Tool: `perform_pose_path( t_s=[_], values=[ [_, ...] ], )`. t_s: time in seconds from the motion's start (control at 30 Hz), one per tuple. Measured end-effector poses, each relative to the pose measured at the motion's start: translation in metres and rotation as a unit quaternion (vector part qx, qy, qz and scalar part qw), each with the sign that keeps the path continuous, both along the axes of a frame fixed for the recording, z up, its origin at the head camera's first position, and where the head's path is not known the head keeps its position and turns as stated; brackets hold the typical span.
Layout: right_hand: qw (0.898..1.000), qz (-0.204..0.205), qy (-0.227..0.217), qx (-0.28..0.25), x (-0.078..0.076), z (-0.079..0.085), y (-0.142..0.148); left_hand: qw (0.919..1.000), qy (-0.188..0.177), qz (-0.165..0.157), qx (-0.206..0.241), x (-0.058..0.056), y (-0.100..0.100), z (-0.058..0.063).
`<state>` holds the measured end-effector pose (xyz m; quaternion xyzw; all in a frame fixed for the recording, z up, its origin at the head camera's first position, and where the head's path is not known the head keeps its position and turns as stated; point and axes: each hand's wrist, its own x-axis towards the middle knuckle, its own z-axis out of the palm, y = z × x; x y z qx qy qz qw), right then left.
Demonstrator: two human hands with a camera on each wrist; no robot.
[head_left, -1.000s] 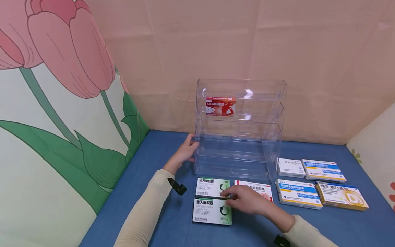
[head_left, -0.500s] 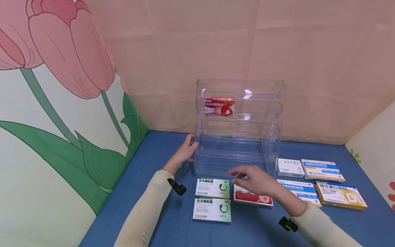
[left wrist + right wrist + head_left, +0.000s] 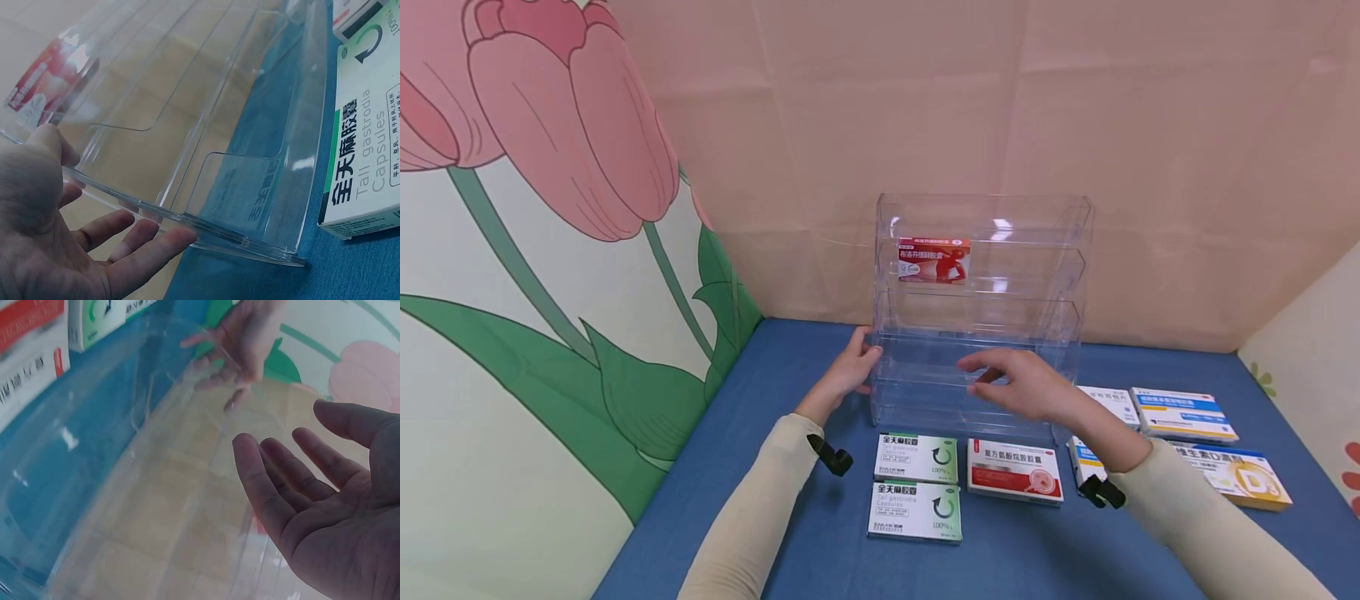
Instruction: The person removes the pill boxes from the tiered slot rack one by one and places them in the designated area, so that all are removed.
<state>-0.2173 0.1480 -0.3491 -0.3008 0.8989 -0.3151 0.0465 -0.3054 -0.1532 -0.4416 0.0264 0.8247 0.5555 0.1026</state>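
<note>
A clear plastic tiered rack [image 3: 977,400] stands on the blue table. My left hand [image 3: 852,367] holds its left side, with the thumb [image 3: 53,142] over the side panel's edge and the other fingers along the outside. My right hand [image 3: 1022,383] hovers in front of the rack's lower tiers, fingers loosely bent and nothing in them; the right wrist view shows its palm and spread fingers. A red medicine box [image 3: 934,260] sits upright in an upper tier, at the left. In front of the rack lie two green-and-white capsule boxes [image 3: 915,457] and a red-and-white box [image 3: 1015,472].
Right of the rack lie a small white box [image 3: 1112,403], blue-and-white boxes [image 3: 1183,414] and a yellow-and-white vitamin box [image 3: 1236,479]. My right forearm partly covers some of them. A pinkish cloth wall [image 3: 820,125] rises behind, and a tulip-printed panel [image 3: 550,275] stands at left.
My right hand has lifted off the green-and-white boxes and moved up and slightly right, over the red-and-white box to the rack's front. My left hand stays at the rack's side.
</note>
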Motion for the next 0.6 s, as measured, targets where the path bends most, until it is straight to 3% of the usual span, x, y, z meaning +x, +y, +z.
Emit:
perform_pose_path(
  t_s=[0.3, 0.6],
  values=[
    [0.999, -0.013, 0.029, -0.009, -0.023, 0.021, 0.002, 1.0, -0.003, -0.001, 0.002, 0.0, 0.0, 0.001],
    [0.999, -0.046, 0.024, -0.003, -0.046, 0.033, -0.001, 0.9999, 0.004, -0.003, 0.01, -0.001, -0.001, -0.001]
  ],
)
